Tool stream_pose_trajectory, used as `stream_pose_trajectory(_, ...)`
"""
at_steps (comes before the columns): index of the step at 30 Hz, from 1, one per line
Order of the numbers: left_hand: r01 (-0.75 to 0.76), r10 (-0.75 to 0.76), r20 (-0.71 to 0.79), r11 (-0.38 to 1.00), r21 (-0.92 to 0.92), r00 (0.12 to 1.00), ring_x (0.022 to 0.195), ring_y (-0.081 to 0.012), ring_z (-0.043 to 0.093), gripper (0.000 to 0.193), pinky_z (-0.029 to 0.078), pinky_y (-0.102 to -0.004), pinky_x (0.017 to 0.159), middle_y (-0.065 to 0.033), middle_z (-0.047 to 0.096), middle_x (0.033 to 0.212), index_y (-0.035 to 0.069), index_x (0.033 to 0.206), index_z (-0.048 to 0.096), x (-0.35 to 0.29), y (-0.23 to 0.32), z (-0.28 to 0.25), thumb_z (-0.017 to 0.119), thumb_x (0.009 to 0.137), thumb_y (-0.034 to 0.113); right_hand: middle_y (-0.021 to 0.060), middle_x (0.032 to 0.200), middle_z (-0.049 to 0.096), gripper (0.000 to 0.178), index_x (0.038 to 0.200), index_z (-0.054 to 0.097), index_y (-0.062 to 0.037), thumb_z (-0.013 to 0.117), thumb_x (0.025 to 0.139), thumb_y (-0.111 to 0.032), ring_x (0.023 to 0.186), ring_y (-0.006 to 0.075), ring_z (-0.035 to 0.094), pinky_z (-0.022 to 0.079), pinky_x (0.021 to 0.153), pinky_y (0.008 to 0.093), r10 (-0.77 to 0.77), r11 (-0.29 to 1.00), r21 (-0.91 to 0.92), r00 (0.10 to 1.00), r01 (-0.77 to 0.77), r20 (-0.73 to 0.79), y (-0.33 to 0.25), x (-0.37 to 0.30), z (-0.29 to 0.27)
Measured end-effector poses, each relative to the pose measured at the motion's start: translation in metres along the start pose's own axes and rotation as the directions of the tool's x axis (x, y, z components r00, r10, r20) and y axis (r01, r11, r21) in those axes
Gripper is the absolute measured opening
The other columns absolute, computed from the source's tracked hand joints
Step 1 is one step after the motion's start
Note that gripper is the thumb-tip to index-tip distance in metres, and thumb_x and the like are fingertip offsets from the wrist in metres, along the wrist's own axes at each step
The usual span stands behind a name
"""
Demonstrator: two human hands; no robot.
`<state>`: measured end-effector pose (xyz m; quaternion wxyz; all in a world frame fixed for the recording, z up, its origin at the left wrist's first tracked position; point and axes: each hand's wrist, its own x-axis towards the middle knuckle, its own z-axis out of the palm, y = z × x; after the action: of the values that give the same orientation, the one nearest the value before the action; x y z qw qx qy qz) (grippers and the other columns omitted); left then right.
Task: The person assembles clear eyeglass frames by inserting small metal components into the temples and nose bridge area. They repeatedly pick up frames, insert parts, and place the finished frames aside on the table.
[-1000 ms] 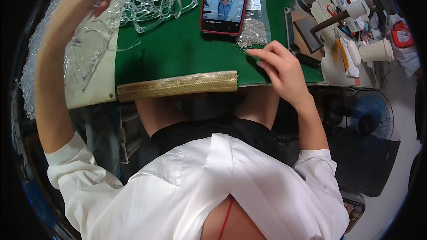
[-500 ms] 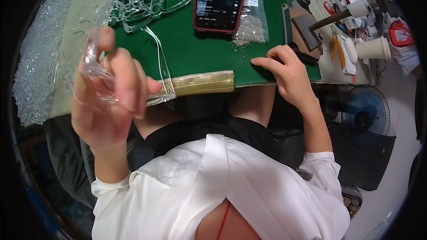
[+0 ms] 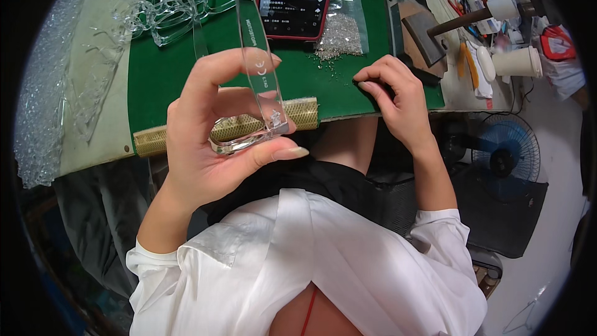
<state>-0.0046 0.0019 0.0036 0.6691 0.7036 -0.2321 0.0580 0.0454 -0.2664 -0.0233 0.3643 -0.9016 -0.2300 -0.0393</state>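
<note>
My left hand [image 3: 208, 124] is raised in front of me, its fingers and thumb gripping a clear plastic glasses frame [image 3: 256, 62]. One temple arm with white print points up and away; part of the front is hidden by my fingers. My right hand [image 3: 401, 90] rests at the near edge of the green mat [image 3: 286, 81], thumb and forefinger pinched together. Whatever lies between those fingertips, if anything, is too small to make out. Just beyond them, tiny metal screws [image 3: 333, 68] lie scattered at the mouth of a clear plastic bag [image 3: 342, 31] full of them.
More clear glasses frames [image 3: 180, 6] are heaped at the far left, beside bubble wrap [image 3: 46, 81]. A phone [image 3: 292, 9] lies beyond the screws. A hand press [image 3: 429, 37] stands at right, near a white cup [image 3: 516, 62]. A gold mesh strip [image 3: 305, 112] lines the mat's front edge.
My left hand has moved right and turned the glasses frame, so a temple arm now points upward. My right thumb and forefinger have closed into a pinch near the screws.
</note>
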Motion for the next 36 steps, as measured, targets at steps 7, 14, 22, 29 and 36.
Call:
stream_pose_trajectory(7,0.004,0.000,-0.041,0.997,0.083,0.999,0.079,-0.0199,0.067,0.075,0.047,-0.0352,0.088,-0.0130,0.056,0.112,-0.001,0.125,0.038,-0.005,-0.009,-0.003,0.082,0.069,0.023,0.0077,0.078,0.057,0.011,0.083,0.064,-0.0019,0.064,0.073,0.004,0.075,0.0249,0.055,0.044,0.067,0.0335,-0.025,0.998,-0.064,1.000,0.025,-0.003,-0.003,-0.002,0.004)
stream_pose_trajectory(14,-0.028,0.031,-0.033,0.995,0.093,0.999,0.076,-0.0180,0.066,0.079,0.048,-0.0349,0.087,-0.0126,0.052,0.118,-0.001,0.128,0.035,-0.004,-0.012,-0.004,0.082,0.070,0.024,0.0075,0.078,0.056,0.011,0.082,0.063,-0.0017,0.065,0.073,0.003,0.075,0.0244,0.054,0.044,0.066,0.0330,-0.042,0.999,-0.033,0.999,0.043,0.030,-0.005,-0.002,0.005)
stream_pose_trajectory(22,-0.028,0.036,-0.067,0.993,0.111,0.997,0.077,-0.0196,0.067,0.082,0.049,-0.0353,0.086,-0.0125,0.051,0.119,-0.003,0.129,0.033,-0.005,-0.008,-0.004,0.082,0.069,0.025,0.0062,0.073,0.053,0.015,0.079,0.057,-0.0033,0.069,0.072,-0.006,0.072,0.0246,0.053,0.043,0.063,0.0343,-0.197,0.977,-0.023,0.945,0.210,0.260,0.005,0.024,-0.006)
stream_pose_trajectory(29,-0.179,0.175,0.041,0.967,0.182,0.984,0.075,-0.0208,0.067,0.080,0.052,-0.0352,0.082,-0.0177,0.052,0.123,-0.007,0.125,0.040,-0.005,-0.009,-0.008,0.083,0.067,0.030,0.0052,0.076,0.052,0.014,0.079,0.056,-0.0043,0.068,0.071,-0.005,0.073,0.0248,0.054,0.044,0.061,0.0340,-0.286,0.952,-0.005,0.900,0.305,0.330,0.009,0.034,-0.006)
stream_pose_trajectory(36,-0.145,0.147,0.007,0.967,0.209,0.989,0.071,-0.0185,0.066,0.087,0.053,-0.0338,0.080,-0.0194,0.051,0.124,-0.008,0.126,0.039,-0.007,0.005,-0.006,0.084,0.065,0.035,0.0068,0.076,0.050,0.017,0.079,0.053,-0.0043,0.067,0.071,-0.005,0.073,0.0255,0.051,0.043,0.061,0.0353,-0.283,0.930,-0.143,0.909,0.338,0.304,0.008,0.020,-0.006)
